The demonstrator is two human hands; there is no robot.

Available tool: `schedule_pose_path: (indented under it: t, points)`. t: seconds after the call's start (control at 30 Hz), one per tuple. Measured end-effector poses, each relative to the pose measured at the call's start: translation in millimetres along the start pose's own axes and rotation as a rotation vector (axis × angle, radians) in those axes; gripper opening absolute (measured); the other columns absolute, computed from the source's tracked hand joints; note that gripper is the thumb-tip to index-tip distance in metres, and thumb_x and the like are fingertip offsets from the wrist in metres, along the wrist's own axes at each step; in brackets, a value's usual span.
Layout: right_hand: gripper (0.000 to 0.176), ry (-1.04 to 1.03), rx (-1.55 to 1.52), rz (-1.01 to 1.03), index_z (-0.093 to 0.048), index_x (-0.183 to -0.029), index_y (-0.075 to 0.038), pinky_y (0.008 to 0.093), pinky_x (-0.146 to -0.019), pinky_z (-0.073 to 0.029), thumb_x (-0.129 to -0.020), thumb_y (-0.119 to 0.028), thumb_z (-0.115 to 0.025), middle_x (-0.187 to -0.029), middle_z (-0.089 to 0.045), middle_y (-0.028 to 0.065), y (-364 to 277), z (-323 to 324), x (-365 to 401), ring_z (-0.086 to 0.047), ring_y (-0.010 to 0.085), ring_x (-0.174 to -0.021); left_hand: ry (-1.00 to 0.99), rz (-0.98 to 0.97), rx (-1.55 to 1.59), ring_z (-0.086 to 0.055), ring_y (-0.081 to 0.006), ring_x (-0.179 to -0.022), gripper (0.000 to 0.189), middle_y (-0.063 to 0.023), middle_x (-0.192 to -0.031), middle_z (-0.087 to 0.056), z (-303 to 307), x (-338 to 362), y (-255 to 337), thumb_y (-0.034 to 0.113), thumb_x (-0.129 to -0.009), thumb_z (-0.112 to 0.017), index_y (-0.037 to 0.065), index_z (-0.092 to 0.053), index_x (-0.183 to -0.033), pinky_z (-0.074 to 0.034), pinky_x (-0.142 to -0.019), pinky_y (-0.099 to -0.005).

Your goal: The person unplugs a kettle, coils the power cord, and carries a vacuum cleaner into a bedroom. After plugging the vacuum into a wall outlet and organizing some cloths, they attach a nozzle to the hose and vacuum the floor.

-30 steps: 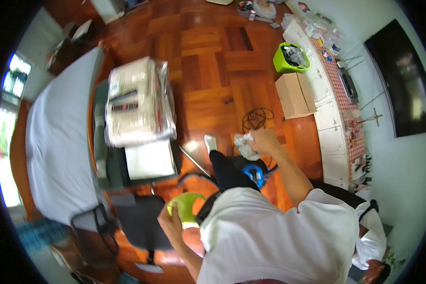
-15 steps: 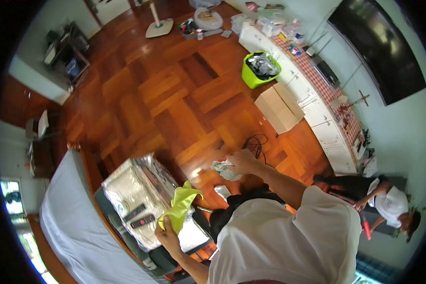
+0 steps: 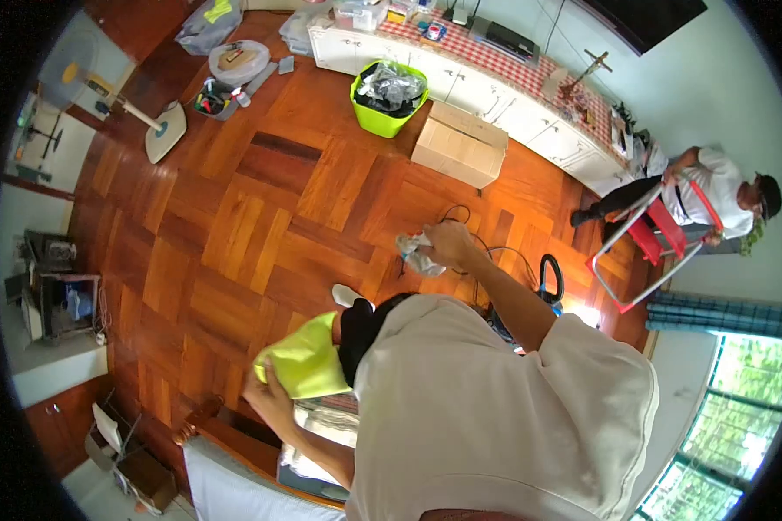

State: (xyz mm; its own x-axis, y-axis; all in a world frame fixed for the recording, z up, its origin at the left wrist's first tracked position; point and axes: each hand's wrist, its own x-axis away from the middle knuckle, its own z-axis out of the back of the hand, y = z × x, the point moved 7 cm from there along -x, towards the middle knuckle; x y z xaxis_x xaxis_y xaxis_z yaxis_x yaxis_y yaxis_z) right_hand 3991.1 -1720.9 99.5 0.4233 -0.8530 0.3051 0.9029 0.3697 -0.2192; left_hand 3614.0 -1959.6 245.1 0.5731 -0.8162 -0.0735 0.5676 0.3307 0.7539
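Observation:
My left hand [image 3: 272, 401] is closed on the edge of a yellow-green cloth [image 3: 308, 358], which hangs spread out beside my dark trousers. Below the cloth, part of a plastic-wrapped stack [image 3: 326, 425] shows next to my forearm. Out in front, above the wooden floor, my right hand [image 3: 450, 246] grips a crumpled whitish wad [image 3: 419, 255] with a touch of red on it. Whether the wad is a rag or a plastic packet, I cannot tell. A white sock [image 3: 346, 296] shows on my foot.
A cardboard box [image 3: 459, 146] and a lime-green bin [image 3: 389, 102] stand by the white cabinets [image 3: 530, 130]. At right, another person [image 3: 723, 187] holds a red-and-grey folding step stool [image 3: 656, 233]. Cords [image 3: 508, 250] and a black hose [image 3: 551, 276] lie near my right arm. A fan [image 3: 167, 130] stands at upper left.
My view has turned towards the right. The cloth has moved away from the wrapped stack and now spreads wider by my leg. The other person has lifted the step stool into view.

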Motion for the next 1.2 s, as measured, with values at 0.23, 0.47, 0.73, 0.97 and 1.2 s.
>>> schedule_pose_path:
  t: [0.23, 0.47, 0.73, 0.97, 1.2]
  points:
    - [0.038, 0.206, -0.146, -0.190, -0.069, -0.098, -0.005, 0.0491, -0.069, -0.053, -0.084, -0.041, -0.065, -0.081, -0.070, 0.0176, -13, 36, -112, -0.068, 0.0378, -0.079, 0.068, 0.127, 0.229, -0.061, -0.0165, -0.082, 0.029, -0.0110, -0.090, -0.070, 54, -241, -37, 0.021, -0.103, -0.056, -0.006, -0.067, -0.105, -0.050, -0.074, -0.0337]
    - [0.036, 0.170, -0.099, -0.192, -0.068, -0.103, -0.007, 0.0529, -0.072, -0.053, -0.085, -0.037, -0.061, -0.084, -0.070, 0.0210, -76, 71, -279, -0.069, 0.0411, -0.080, -0.075, 0.127, 0.039, -0.045, -0.0150, -0.063, 0.047, -0.0079, -0.064, -0.052, -31, -385, -267, 0.040, -0.095, -0.065, -0.007, -0.065, -0.093, -0.042, -0.057, -0.0381]
    - [0.034, 0.082, -0.063, -0.068, -0.067, -0.099, -0.004, 0.0534, -0.073, -0.053, -0.086, -0.035, -0.062, -0.084, -0.070, 0.0233, -159, 125, -553, -0.068, 0.0419, -0.080, 0.179, 0.768, 0.361, -0.055, -0.0116, -0.071, 0.034, 0.0007, -0.077, -0.060, 7, -433, -276, 0.032, -0.100, -0.061, -0.001, -0.067, -0.093, -0.047, -0.063, -0.0325]
    - [0.038, 0.198, -0.109, 0.165, -0.067, -0.104, -0.004, 0.0523, -0.075, -0.053, -0.086, -0.037, -0.065, -0.089, -0.070, 0.0231, -255, 208, -752, -0.069, 0.0417, -0.084, 0.120, 0.829, 0.731, -0.062, -0.0110, -0.084, 0.034, -0.0028, -0.098, -0.068, 29, -609, -297, 0.034, -0.100, -0.060, 0.003, -0.067, -0.111, -0.052, -0.073, -0.0287]
    - [0.037, 0.207, -0.061, -0.030, -0.068, -0.103, -0.004, 0.0523, -0.072, -0.053, -0.087, -0.037, -0.065, -0.087, -0.070, 0.0223, -310, 236, -854, -0.069, 0.0417, -0.083, -0.106, 0.701, 0.837, -0.062, -0.0170, -0.105, 0.050, -0.0069, -0.118, -0.064, 20, -877, -269, 0.041, -0.104, -0.049, 0.005, -0.055, -0.138, -0.051, -0.090, -0.0333]
